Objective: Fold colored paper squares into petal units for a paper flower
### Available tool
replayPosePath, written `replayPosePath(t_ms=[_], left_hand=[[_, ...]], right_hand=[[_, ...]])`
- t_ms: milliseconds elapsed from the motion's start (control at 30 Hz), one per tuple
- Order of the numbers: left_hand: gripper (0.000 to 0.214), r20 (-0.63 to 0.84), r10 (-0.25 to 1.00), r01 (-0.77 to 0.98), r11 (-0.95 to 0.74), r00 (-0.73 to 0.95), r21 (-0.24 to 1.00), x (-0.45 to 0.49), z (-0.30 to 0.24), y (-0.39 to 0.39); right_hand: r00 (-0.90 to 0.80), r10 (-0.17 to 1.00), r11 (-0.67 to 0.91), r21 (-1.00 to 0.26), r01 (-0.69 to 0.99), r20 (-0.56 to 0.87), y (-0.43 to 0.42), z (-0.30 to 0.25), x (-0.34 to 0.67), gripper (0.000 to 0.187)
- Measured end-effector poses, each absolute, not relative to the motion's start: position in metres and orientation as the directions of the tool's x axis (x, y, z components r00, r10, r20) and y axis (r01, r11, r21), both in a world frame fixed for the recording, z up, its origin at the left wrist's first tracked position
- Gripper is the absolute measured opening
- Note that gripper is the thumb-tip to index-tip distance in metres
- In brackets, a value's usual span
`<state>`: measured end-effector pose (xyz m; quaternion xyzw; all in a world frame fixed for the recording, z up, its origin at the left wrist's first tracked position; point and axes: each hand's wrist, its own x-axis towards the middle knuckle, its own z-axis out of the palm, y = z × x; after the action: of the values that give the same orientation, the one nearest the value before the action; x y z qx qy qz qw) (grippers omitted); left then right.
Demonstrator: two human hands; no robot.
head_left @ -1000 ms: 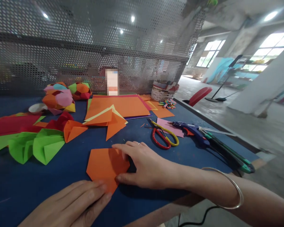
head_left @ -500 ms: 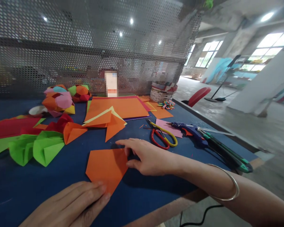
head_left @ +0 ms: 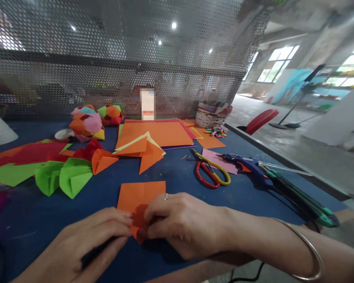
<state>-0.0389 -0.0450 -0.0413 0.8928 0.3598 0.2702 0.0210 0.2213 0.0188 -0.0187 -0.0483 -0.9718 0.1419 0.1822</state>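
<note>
My left grip and right grip both pinch the near corner of the paper on the bench.

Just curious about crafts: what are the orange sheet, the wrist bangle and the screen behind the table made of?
Orange sheet: thin matte paper, it seems; it shows crisp folded edges where the left hand and right hand pinch it. Bangle: probably metal, a thin, silvery, glossy ring. Screen: likely sheet metal, dull grey, punched with regular round holes.
</note>
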Motion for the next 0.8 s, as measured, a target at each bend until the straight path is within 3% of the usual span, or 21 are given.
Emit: replayPosePath(t_ms=[100, 200, 367, 800], left_hand=[[0.005, 0.345, 0.758, 0.658, -0.652, 0.554, 0.377, -0.032, -0.034, -0.039], [0.014, 0.185, 0.868, 0.72, -0.488, 0.462, 0.493, -0.028, -0.033, -0.037], [0.01, 0.014, 0.912, 0.729, -0.336, 0.409, 0.596, -0.019, -0.032, -0.034], [0.031, -0.158, 0.93, 0.782, -0.178, 0.332, 0.597, -0.01, -0.013, -0.017]], right_hand=[[-0.947, 0.16, 0.953, -0.292, 0.075, 0.279, 0.02, -0.017, 0.222, 0.039], [-0.959, 0.135, 0.962, -0.263, 0.067, 0.248, 0.019, -0.017, 0.222, 0.037], [-0.965, 0.051, 0.985, -0.174, 0.006, 0.256, 0.018, -0.018, 0.222, 0.033], [-0.954, 0.023, 0.987, -0.161, -0.026, 0.299, 0.019, -0.019, 0.222, 0.025]])
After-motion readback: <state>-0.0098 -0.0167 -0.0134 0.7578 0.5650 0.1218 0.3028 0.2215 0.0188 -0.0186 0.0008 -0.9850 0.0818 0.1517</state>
